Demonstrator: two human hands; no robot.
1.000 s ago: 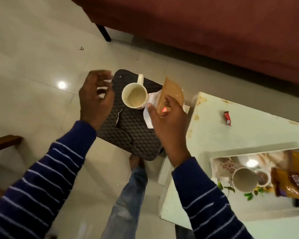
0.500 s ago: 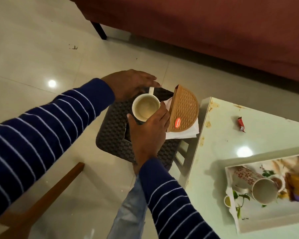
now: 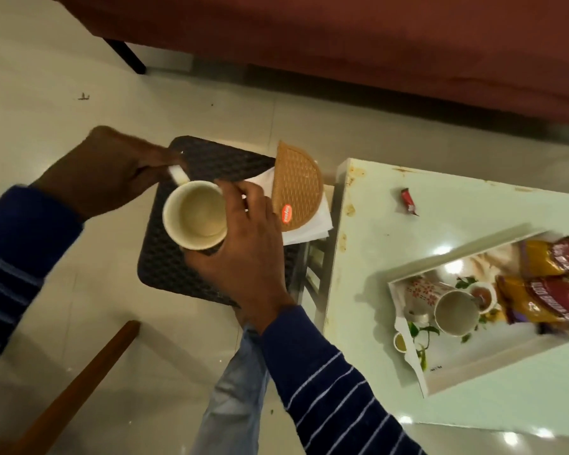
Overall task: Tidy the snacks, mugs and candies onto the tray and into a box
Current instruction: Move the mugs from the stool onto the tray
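A cream mug (image 3: pixel 196 214) is held above a dark woven stool (image 3: pixel 165 267), well apart from the white tray (image 3: pixel 408 366) on the pale bench (image 3: pixel 375 224). The left hand (image 3: pixel 109 172) is closed on the mug's handle, and the right hand (image 3: pixel 243 244) is wrapped around its far side and base, both grips firm on the cup. The mug appears empty, so a spill is judged unlikely; the greater risk is a knock. A tan basket lid (image 3: pixel 301 188) is propped on white napkins (image 3: pixel 309 224) just beside the right hand and could be toppled as the cup is carried across. The tray is already crowded with a floral mug (image 3: pixel 422 295), another mug (image 3: pixel 454 315) and snack packets (image 3: pixel 546 290), so a clumsy set-down could chip china. One red candy (image 3: pixel 408 200) lies loose on the bench.
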